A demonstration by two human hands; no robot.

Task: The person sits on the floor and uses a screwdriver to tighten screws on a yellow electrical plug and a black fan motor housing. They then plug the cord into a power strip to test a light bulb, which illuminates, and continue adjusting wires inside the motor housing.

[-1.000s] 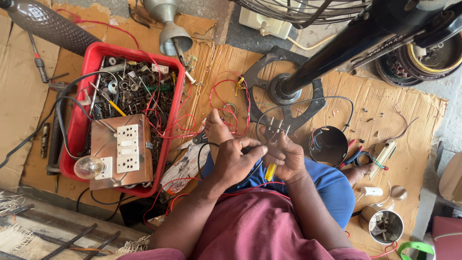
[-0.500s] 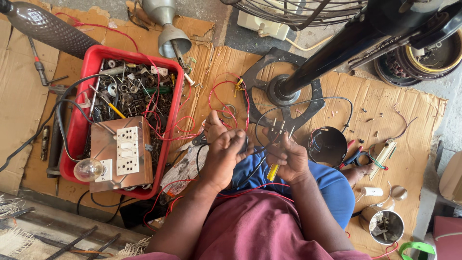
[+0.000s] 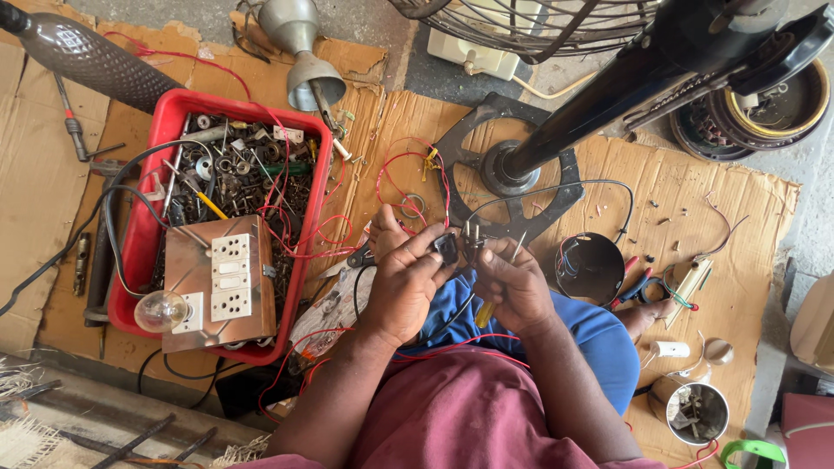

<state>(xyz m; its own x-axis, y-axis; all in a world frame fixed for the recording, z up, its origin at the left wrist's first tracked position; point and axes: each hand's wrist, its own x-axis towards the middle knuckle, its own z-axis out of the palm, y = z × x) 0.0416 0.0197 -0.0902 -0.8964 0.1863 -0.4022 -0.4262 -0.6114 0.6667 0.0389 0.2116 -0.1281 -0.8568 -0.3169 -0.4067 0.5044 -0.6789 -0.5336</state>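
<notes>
1. Two hands meet at the middle of the view, over the person's lap, above blue cloth and a maroon shirt.
2. Left hand (image 3: 407, 291): its grip is closed around a small black part (image 3: 446, 247), pinched between thumb and fingertips at the hand's 1 o'clock.
3. Right hand (image 3: 512, 285): its grip is wrapped around a tool with a yellow handle (image 3: 483, 314); metal prongs stick up from the fingers toward 12 o'clock, just beside the black part.
4. Thin red wires (image 3: 408, 165) loop on the cardboard sheet (image 3: 686, 200) at 12 o'clock of the hands, and more red wire runs across the lap.
5. At 9 o'clock sits a red plastic tray (image 3: 139, 252) full of screws and metal bits, with a switchboard panel (image 3: 217, 282) and a clear bulb (image 3: 161, 310) lying on it.
6. At 1 o'clock stands a black fan base (image 3: 508, 165) with its slanted pole.
7. At 3 o'clock lies a dark round cup (image 3: 589, 265), and beyond it pliers with red and blue handles (image 3: 638, 285).
8. A metal tin (image 3: 691, 408) holding small parts sits at 4 o'clock.
</notes>
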